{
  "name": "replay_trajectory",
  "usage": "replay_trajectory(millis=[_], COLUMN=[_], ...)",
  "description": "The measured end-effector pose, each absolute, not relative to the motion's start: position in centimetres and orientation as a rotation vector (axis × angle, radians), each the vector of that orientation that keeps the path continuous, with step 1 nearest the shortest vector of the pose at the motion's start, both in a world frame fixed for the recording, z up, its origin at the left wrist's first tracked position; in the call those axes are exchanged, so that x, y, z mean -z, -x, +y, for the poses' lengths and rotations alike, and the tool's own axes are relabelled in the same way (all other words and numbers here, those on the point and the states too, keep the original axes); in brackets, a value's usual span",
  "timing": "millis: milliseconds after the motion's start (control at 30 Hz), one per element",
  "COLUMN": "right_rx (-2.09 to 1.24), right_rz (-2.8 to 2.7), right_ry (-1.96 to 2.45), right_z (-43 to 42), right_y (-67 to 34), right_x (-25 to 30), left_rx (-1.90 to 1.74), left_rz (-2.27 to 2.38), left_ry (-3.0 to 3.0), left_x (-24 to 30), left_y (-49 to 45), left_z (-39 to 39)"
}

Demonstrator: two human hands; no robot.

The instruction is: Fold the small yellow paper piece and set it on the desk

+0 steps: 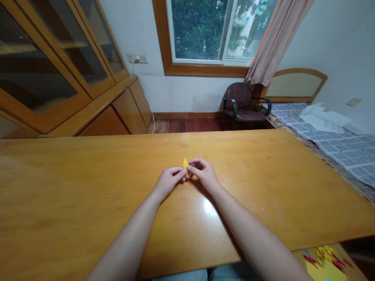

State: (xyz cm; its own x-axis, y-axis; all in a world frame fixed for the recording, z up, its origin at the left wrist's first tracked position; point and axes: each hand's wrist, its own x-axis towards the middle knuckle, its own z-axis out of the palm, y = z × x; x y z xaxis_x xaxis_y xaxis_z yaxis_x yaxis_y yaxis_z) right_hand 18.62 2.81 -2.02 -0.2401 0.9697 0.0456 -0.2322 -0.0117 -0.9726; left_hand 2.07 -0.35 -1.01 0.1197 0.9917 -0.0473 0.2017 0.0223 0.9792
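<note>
A small yellow piece of folded paper (185, 163), pointed at the top, is held upright just above the wooden table (88, 187). My left hand (171, 180) pinches its lower end between thumb and fingers. From the right, my right hand (204, 175) grips the side of the same piece, its thumb close to the left thumb. The two hands meet near the middle of the table, and the fingers cover the lower part of the paper.
Below the table's right front corner, a surface carries yellow paper (322, 271) and several small yellow and red pieces (326, 253). Beyond the table stand a dark red armchair (241, 101), a glass-fronted cabinet (64, 66) on the left and a bed (336, 136) on the right.
</note>
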Motion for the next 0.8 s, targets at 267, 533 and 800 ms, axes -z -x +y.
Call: replay_trajectory(millis=[267, 533, 800], right_rx=[-1.464, -1.435, -1.389], right_rz=[-1.128, -1.086, -1.153], right_ry=[0.928, 0.952, 1.014], right_z=[2.8, 3.3, 3.3], right_y=[-18.4, -18.5, -18.2], right_x=[1.2, 1.6, 1.2], left_rx=[-1.013, -1.142, -1.269], left_rz=[1.216, 1.173, 1.147], left_ry=[-1.306, -1.211, -1.153], left_x=[0.6, 0.6, 1.5], left_y=[-2.4, -2.2, -2.9], left_z=[0.2, 1.7, 1.5])
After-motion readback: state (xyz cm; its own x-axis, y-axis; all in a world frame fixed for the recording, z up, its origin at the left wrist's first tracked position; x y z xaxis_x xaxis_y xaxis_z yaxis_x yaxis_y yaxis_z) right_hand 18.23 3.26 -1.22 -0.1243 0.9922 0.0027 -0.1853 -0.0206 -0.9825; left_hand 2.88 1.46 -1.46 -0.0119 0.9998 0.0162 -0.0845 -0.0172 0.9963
